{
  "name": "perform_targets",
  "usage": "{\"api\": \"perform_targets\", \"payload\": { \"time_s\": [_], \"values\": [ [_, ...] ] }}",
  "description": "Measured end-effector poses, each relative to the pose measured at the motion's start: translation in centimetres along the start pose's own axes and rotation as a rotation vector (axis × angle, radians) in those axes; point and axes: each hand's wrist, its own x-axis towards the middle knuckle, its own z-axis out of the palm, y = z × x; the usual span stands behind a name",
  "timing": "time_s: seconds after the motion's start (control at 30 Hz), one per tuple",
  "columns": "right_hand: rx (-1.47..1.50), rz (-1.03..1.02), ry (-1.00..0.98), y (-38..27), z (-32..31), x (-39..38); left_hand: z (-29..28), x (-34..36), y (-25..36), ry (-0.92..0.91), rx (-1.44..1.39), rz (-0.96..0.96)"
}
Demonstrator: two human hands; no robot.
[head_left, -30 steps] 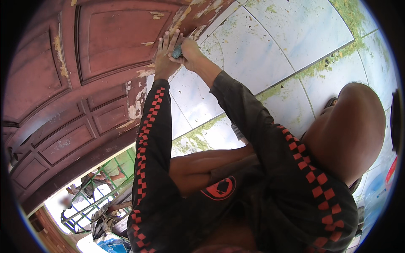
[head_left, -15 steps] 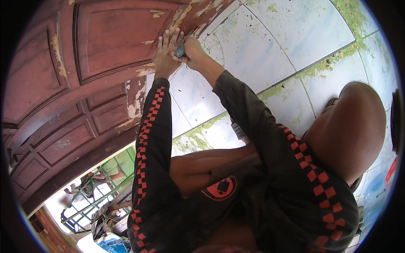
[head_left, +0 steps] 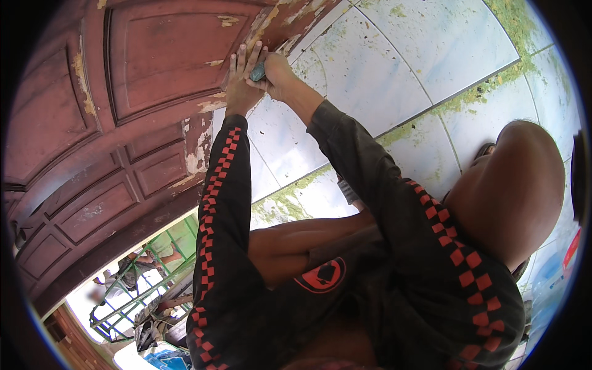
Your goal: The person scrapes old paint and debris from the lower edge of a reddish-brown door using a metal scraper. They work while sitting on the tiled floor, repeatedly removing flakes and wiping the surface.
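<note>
My left hand (head_left: 242,89) lies with its fingers stretched out against the lower edge of a reddish-brown panelled wooden door (head_left: 179,55). Right beside it, my right hand (head_left: 282,77) is closed around a tool with a rounded blue-grey handle (head_left: 257,72). The handle's butt points toward my left hand and partly overlaps it. What sits at the tool's other end is hidden by my right hand. Around both hands the door's paint is flaked, with bare pale patches (head_left: 265,26) showing.
White floor tiles (head_left: 370,80) hold greenish-yellow paint flakes (head_left: 481,92) along a raised tile edge. My bent knee (head_left: 512,185) is at the right. Beyond the door's bottom left stand a green metal frame (head_left: 132,296) and another person, partly visible. Clear bluish plastic (head_left: 549,287) lies far right.
My right hand has shifted slightly to the left with the tool, and the handle's butt now tilts further over my left hand. The left hand stays in place on the door.
</note>
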Motion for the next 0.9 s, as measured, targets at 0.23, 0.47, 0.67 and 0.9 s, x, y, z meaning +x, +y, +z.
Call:
{"api": "perform_targets", "payload": {
  "time_s": [0.23,0.47,0.67,0.9],
  "values": [
    [0.003,-0.008,-0.035,-0.3,0.9,-0.5,0.3,0.2,-0.2,0.005,-0.028,-0.005],
    [-0.068,-0.010,-0.038,0.1,0.3,-0.5,-0.1,0.3,0.0,-0.005,-0.048,-0.002],
    [-0.047,-0.052,-0.017,0.6,0.8,0.4,-0.6,0.7,-0.2,0.006,-0.020,0.021],
    [-0.042,-0.022,0.017,0.4,0.4,0.0,-0.5,0.4,-0.2,-0.017,-0.007,0.007]
  ]
}}
